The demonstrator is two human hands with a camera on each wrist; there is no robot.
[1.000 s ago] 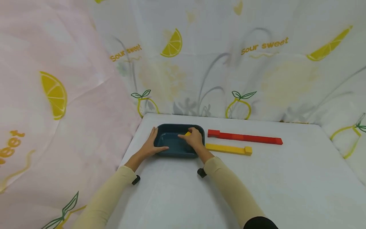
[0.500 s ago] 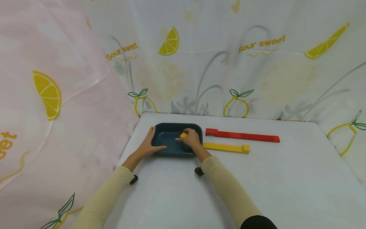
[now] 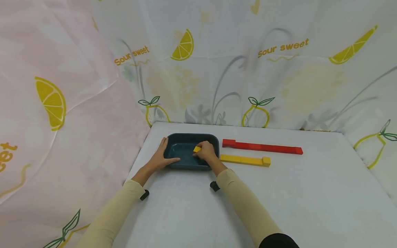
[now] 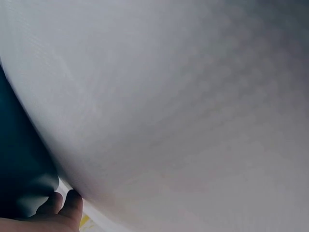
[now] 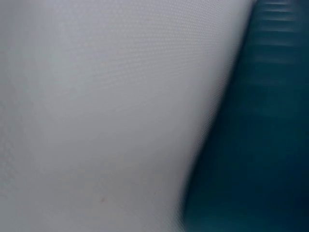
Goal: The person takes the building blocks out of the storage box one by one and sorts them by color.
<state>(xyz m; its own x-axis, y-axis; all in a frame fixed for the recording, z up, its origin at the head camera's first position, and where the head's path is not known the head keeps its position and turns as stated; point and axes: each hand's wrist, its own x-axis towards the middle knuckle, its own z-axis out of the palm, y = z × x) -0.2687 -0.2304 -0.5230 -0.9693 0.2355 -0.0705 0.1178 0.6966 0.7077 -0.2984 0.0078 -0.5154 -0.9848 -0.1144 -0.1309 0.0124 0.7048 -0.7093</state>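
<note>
A dark blue-green rectangular tray stands on the white table. My left hand lies at its left end with the fingers fairly straight along the outside and the thumb over the near rim. In the left wrist view, fingertips of the left hand touch the tray's side. Inside the tray, my right hand pinches a small yellow block, partly hidden by the fingers. The right wrist view shows only the tray's wall and white cloth, with no hand in it.
Right of the tray, a row of yellow blocks ends in a raised block. Behind it runs a longer red row with a raised block at its left end. A lemon-print curtain hangs behind the white table.
My right hand has moved slightly lower in the tray with the yellow block, its fingers drawn closer together. The left hand keeps its place on the tray. The view has shifted slightly.
</note>
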